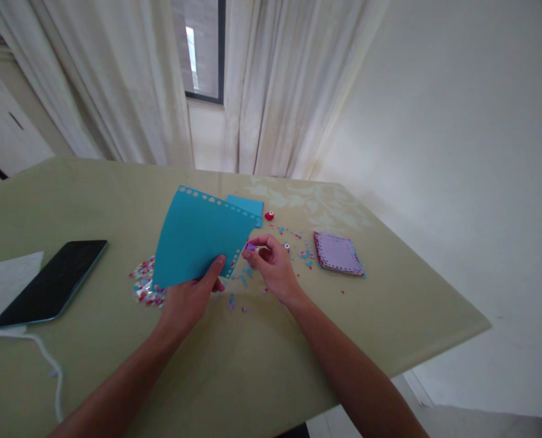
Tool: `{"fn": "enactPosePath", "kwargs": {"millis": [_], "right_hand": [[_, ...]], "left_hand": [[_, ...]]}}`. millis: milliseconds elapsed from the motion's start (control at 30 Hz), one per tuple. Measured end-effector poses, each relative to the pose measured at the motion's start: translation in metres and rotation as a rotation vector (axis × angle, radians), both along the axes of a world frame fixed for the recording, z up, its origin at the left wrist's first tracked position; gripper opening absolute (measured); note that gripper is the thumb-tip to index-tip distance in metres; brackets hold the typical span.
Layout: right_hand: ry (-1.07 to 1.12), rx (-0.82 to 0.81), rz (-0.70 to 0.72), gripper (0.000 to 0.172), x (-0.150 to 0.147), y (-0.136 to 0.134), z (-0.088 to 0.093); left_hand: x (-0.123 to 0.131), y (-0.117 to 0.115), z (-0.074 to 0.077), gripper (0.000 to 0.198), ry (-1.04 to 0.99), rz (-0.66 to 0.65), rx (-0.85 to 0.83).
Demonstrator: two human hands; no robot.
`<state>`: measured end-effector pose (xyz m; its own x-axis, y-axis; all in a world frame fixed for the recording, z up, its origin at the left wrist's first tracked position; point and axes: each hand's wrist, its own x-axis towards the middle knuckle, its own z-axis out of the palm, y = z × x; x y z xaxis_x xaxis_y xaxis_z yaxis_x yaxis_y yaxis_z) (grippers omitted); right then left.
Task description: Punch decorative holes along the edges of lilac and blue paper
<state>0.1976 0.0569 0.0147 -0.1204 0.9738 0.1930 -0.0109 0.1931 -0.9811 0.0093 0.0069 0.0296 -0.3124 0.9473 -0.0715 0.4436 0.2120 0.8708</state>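
Observation:
My left hand [191, 298] grips a sheet of blue paper [202, 234] by its lower edge, thumb on top. Small shapes are cut out along the paper's top edge and down part of its right edge. Between the thumb and fingers of my right hand [273, 261] is a small purple craft punch [251, 247], at the paper's right edge; fingers hide much of it. Whether the punch is pressed cannot be seen. Paper bits [247, 277] lie scattered under and around both hands. A red punch [269, 215] stands beyond my right hand.
More blue paper [247, 204] lies behind the held sheet. A stack of purple-topped cards with punched borders [339, 253] is at the right. On the left are a pile of coloured confetti [145, 286], a dark tablet [52, 283], white paper [6, 277] and a white cable [57, 371].

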Motion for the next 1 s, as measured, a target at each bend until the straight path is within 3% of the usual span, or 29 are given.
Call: {"fn": "enactPosePath", "kwargs": {"millis": [133,467,1000], "right_hand": [[-0.009,0.067,-0.005,0.042,-0.0017,-0.0022,0.0023],[-0.013,0.042,-0.036,0.056,-0.0041,-0.0059,0.0047],[-0.052,0.008,-0.053,0.055,-0.0023,-0.0058,0.007]], "left_hand": [[0.0046,-0.0005,0.0024,0.052,-0.001,-0.017,0.021],[0.004,-0.0012,0.0,0.052,-0.048,0.005,0.034],[0.0059,0.0006,0.0004,0.049,0.028,-0.016,0.032]]}}
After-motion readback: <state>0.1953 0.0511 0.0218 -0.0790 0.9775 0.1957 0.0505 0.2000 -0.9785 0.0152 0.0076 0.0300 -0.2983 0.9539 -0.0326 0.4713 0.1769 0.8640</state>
